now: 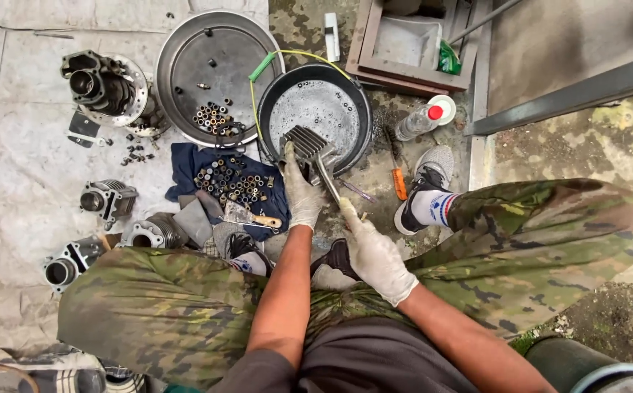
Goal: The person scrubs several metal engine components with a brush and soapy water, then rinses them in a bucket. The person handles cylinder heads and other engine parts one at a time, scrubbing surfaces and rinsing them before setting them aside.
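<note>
The person squats low over a grey tarp (pixel 11 145) spread on the ground, which seems to be there to keep loose parts from getting lost in the dirt. Knees in camouflage trousers (pixel 542 225) splay wide so that both arms can reach down between them.

Straight ahead sits a black basin (pixel 269 102) holding a shallow pool of bubbly liquid, near enough to work over without leaning. Beside it to the left lies a round steel tray (pixel 178 51) with a small heap of brass-coloured bushes, and further left an engine block (pixel 102 84) and several finned cylinders (pixel 109 198) stand apart on the tarp, apparently laid out by kind.

A dark blue cloth (pixel 185 164) between tray and knees carries more small metal pieces, probably so they do not roll away. A clear bottle with a red cap (pixel 420 120) lies just right of the basin.

The finned metal cover (pixel 308 144) hangs over the basin's near rim, so drips fall back in. The left hand (pixel 300 193), in a pale glove, is clasped around its lower edge to steady it. The right hand (pixel 375 255), also gloved, is closed around the handle of a slim tool (pixel 327 178) whose tip rests against the cover.
</note>
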